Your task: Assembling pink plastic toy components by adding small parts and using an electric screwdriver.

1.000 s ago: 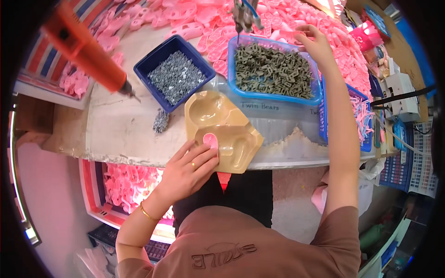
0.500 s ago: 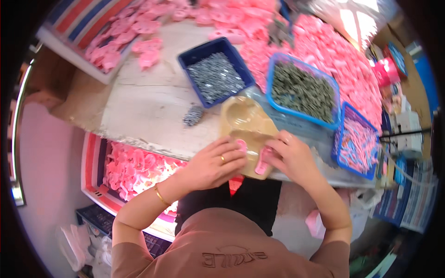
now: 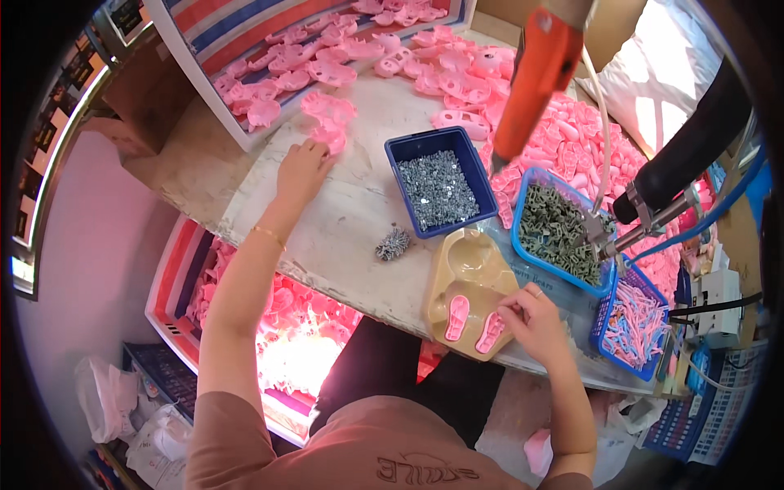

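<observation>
My left hand [image 3: 304, 170] is stretched far across the table, its fingers closed on the near edge of a pink plastic shell [image 3: 328, 135]. In front of me lies a tan moulded block [image 3: 465, 291] with rounded hollows. Two pink foot-shaped pieces rest in its near part: a left piece [image 3: 457, 318] and a right piece [image 3: 489, 333]. My right hand [image 3: 535, 321] is at the block's right side, thumb and fingers drawn together at the edge of the right piece. An orange power screwdriver [image 3: 535, 90] hangs tip-down over the table, beyond the block.
A dark blue bin [image 3: 441, 188] holds screws; a screw clump [image 3: 393, 243] lies beside it. Right are a blue tub [image 3: 523, 245] of grey-green parts and a basket [image 3: 600, 327] of pink and blue strips. Pink shells [image 3: 457, 77] heap behind; a black jointed arm [image 3: 694, 147] projects at right.
My left hand has left the block and reached far left to a pink shell. Both foot-shaped pieces now show in the block. My right hand stays near the right one. The screwdriver has come into view.
</observation>
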The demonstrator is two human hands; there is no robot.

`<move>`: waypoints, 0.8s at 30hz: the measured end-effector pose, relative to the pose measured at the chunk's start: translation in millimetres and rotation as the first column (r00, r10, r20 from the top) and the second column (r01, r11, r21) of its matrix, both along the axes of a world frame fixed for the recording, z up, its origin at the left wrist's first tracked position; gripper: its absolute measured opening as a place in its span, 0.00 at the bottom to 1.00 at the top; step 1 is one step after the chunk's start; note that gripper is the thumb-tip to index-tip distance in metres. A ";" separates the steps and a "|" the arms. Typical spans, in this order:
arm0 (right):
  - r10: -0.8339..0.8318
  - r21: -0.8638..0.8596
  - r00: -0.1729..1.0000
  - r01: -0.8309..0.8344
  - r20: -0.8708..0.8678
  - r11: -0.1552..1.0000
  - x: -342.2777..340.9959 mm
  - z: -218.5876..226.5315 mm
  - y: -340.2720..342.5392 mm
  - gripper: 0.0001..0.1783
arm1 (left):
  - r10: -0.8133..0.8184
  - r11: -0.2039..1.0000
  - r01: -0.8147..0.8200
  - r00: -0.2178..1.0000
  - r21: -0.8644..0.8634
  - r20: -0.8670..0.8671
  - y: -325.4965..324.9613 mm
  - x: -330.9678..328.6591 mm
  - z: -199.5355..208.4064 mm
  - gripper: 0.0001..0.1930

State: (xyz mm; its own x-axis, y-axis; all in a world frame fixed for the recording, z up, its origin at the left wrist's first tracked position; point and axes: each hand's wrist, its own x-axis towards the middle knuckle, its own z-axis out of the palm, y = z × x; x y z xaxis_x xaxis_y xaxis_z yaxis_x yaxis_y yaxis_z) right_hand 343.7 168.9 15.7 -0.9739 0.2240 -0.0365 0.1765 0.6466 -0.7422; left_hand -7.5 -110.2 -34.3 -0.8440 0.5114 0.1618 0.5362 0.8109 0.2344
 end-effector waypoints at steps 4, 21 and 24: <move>0.009 0.004 1.000 -0.008 -0.011 1.000 2.7 -0.4 0.0 0.04 | 0.080 0.736 -0.071 0.997 0.674 0.017 -43.6 19.7 -27.6 0.11; 0.078 -0.298 0.943 -0.179 -0.322 0.938 9.4 31.2 -76.9 0.34 | -0.726 0.205 -0.282 0.599 0.937 0.339 -22.9 198.4 10.3 0.10; 0.022 -0.324 0.963 -0.113 -0.270 0.939 23.8 57.5 -63.3 0.28 | -0.773 0.261 -0.198 0.544 0.945 0.327 -5.8 200.1 3.9 0.10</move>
State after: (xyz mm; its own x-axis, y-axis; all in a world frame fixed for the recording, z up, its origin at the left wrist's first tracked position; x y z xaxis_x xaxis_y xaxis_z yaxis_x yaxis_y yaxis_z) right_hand 367.6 105.6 73.2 -0.9718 0.1762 0.1568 -0.0853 0.3569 -0.9303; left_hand 192.6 -116.0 -30.5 -0.6921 0.6920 0.2054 -0.0601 -0.3388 0.9389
